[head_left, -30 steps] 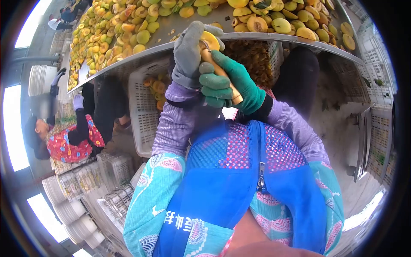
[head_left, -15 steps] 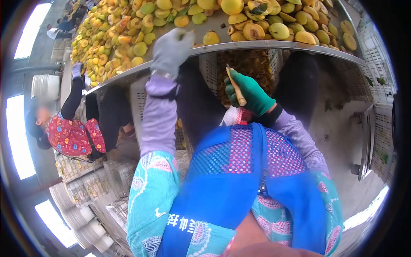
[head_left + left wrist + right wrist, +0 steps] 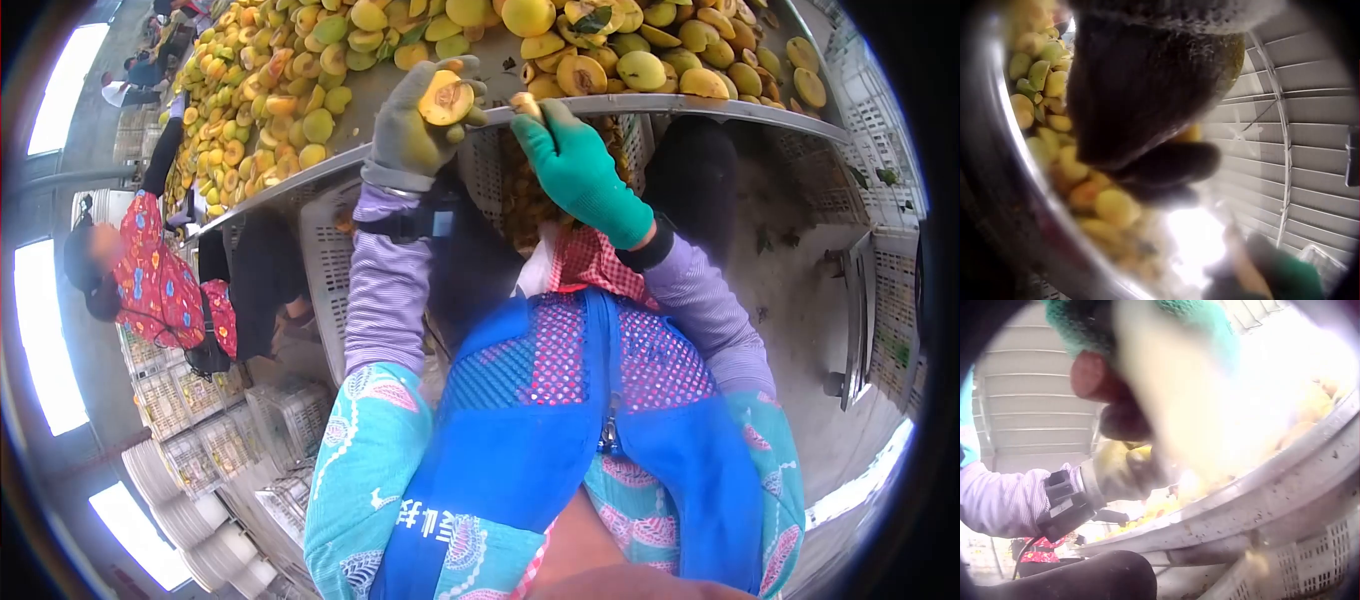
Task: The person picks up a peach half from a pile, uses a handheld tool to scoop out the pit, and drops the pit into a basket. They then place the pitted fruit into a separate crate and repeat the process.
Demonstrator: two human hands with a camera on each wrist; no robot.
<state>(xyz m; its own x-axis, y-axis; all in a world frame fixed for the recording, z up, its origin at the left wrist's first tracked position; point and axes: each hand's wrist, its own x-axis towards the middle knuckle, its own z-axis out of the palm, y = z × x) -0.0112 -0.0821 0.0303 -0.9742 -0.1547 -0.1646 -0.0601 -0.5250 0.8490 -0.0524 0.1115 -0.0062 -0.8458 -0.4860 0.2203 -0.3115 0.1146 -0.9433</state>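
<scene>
My left hand (image 3: 405, 135), in a grey glove stained yellow, holds a yellow peach half (image 3: 446, 98) over the table's front edge. Its cut face with a brown centre is turned up. In a green glove, my right hand (image 3: 590, 185) grips a wooden-handled tool (image 3: 525, 105) just to the right of the left hand. The handle's end shows above the thumb; the tool's working tip is hidden. In the left wrist view the dark glove (image 3: 1147, 94) covers most of the fruit. A blurred pale handle (image 3: 1172, 394) crosses the right wrist view.
A metal table (image 3: 400, 140) with a raised rim carries heaps of cut peaches (image 3: 250, 90). Under it, between the knees, a crate (image 3: 487, 165) stands beside brown scraps. Another white crate (image 3: 330, 250) is at the left. A person in a red flowered top (image 3: 165, 270) works farther left.
The hands worked together on a fruit, then parted, the left reaching over the table beside a peach. Now the left hand holds a peach half, and the right has risen toward it with the tool.
</scene>
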